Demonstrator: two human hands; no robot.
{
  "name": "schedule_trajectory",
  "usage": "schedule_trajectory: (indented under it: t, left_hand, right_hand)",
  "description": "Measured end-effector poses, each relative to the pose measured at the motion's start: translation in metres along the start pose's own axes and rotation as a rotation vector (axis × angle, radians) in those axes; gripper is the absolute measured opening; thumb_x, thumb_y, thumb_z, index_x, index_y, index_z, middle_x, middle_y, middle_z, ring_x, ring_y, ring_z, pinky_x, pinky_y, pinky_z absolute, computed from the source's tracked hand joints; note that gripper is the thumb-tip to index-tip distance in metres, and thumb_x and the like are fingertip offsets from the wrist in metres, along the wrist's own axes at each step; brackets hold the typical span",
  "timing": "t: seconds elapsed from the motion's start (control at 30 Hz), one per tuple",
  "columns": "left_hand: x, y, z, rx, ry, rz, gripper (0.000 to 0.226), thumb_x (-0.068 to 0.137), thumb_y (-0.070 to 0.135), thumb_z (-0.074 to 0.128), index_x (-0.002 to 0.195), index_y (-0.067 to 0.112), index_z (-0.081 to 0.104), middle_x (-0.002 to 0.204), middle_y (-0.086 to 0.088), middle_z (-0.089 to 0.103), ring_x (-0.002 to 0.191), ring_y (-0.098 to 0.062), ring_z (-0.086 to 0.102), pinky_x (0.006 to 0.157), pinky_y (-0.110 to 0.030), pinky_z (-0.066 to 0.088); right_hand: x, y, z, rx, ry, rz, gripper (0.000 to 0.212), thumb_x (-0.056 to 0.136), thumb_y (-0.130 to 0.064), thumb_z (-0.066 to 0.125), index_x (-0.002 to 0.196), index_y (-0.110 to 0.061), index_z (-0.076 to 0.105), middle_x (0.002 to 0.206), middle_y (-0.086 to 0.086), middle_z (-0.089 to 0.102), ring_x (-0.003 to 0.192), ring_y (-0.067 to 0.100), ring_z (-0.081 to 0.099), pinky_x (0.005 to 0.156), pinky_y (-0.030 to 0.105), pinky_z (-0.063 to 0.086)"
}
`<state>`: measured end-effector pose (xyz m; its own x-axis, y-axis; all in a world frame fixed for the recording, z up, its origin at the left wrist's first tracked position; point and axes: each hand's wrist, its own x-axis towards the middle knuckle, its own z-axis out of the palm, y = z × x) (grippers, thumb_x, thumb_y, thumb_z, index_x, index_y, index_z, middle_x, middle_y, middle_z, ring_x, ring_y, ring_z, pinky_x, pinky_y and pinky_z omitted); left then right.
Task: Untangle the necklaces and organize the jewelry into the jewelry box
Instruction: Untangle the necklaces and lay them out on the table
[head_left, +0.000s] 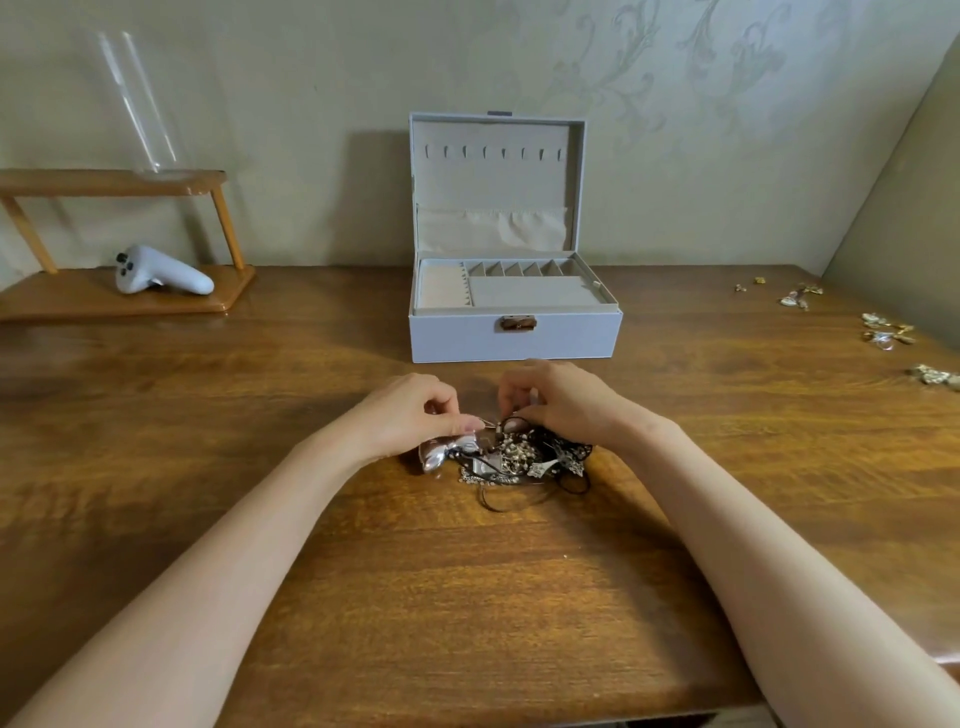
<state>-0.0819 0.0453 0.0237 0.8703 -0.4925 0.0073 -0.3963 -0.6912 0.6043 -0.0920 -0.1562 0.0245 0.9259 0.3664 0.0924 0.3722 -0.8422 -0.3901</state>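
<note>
Tangle of necklaces (511, 460) laid on table (260, 415), in front of jewelry box (514, 338), near it, not touching. Left hand (410, 415) curled, thin chain (488, 422) pinched at tangle's upper left. Right hand (561, 400) curled, black cord (519, 419) pinched at tangle's top. Silver bow pendant (448, 453) seen just below left hand. Box lid stood open, upright. Small gold pieces (883, 332) scattered at table's far right, well apart from box. White controller (161, 273) laid on wooden shelf (130, 301), far left

Soft dim light, faint shadows, wide-angle bending at edges
</note>
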Motion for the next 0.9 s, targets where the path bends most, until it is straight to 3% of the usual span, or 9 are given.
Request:
schedule_trajectory:
  t: [0.13,0.27,0.4,0.5,0.57,0.8,0.9]
  left_hand:
    - [-0.002,0.003,-0.001,-0.034,-0.077,0.025,0.027,0.071,0.044,0.073,0.067,0.020,0.061,0.077,0.008,0.059,0.074,-0.008,0.052,0.068,-0.026,0.040]
    - [-0.005,0.006,-0.004,-0.096,-0.178,0.015,0.035,0.067,0.037,0.079,0.087,0.020,0.057,0.087,0.002,0.061,0.075,-0.011,0.054,0.070,-0.030,0.048]
    - [-0.002,0.012,0.004,-0.237,0.018,0.031,0.046,0.071,0.040,0.073,0.108,0.023,0.050,0.102,0.008,0.057,0.086,-0.004,0.054,0.071,-0.017,0.043]
    - [0.000,0.019,0.013,-0.503,0.105,0.075,0.046,0.077,0.035,0.067,0.118,0.022,0.051,0.110,0.011,0.061,0.104,-0.003,0.057,0.087,-0.018,0.043]
    - [0.001,0.022,0.019,-0.595,0.090,0.090,0.036,0.082,0.026,0.066,0.115,0.022,0.053,0.108,0.008,0.065,0.103,-0.002,0.061,0.091,-0.019,0.045]
    - [0.002,0.022,0.023,-0.604,0.132,0.114,0.009,0.090,0.012,0.058,0.095,0.016,0.065,0.083,0.000,0.069,0.079,0.001,0.064,0.074,-0.006,0.045]
    - [0.002,0.022,0.022,-0.603,0.127,0.119,0.012,0.093,0.012,0.053,0.092,0.013,0.065,0.075,0.001,0.068,0.076,-0.001,0.064,0.075,-0.008,0.046]
  right_hand:
    - [-0.002,0.004,0.000,-0.023,-0.019,0.004,0.016,0.086,-0.018,0.065,0.079,-0.026,0.053,0.085,-0.008,0.058,0.079,0.011,0.052,0.071,0.030,0.045]
    - [-0.011,0.010,-0.008,0.317,0.090,0.048,0.022,0.079,-0.007,0.073,0.073,-0.017,0.054,0.074,0.001,0.064,0.064,0.006,0.058,0.061,0.024,0.048]
    - [-0.015,0.008,-0.015,0.633,0.238,0.023,0.019,0.073,0.007,0.073,0.075,-0.006,0.059,0.064,0.008,0.063,0.055,0.014,0.061,0.059,0.031,0.054]
    - [-0.014,0.002,-0.016,0.718,0.249,0.019,0.017,0.075,0.009,0.070,0.087,-0.002,0.065,0.067,0.011,0.062,0.051,0.011,0.060,0.056,0.025,0.055]
    - [-0.014,-0.001,-0.015,0.726,0.255,0.019,0.013,0.077,0.007,0.069,0.088,0.000,0.068,0.067,0.012,0.063,0.051,0.009,0.059,0.056,0.021,0.053]
    - [-0.015,-0.003,-0.015,0.730,0.292,-0.023,0.022,0.083,0.006,0.063,0.084,-0.014,0.072,0.077,0.003,0.068,0.063,0.004,0.059,0.064,0.023,0.054]
    - [-0.016,-0.003,-0.016,0.716,0.337,-0.012,0.019,0.082,0.004,0.065,0.083,-0.013,0.073,0.081,0.016,0.069,0.066,0.014,0.060,0.064,0.024,0.055]
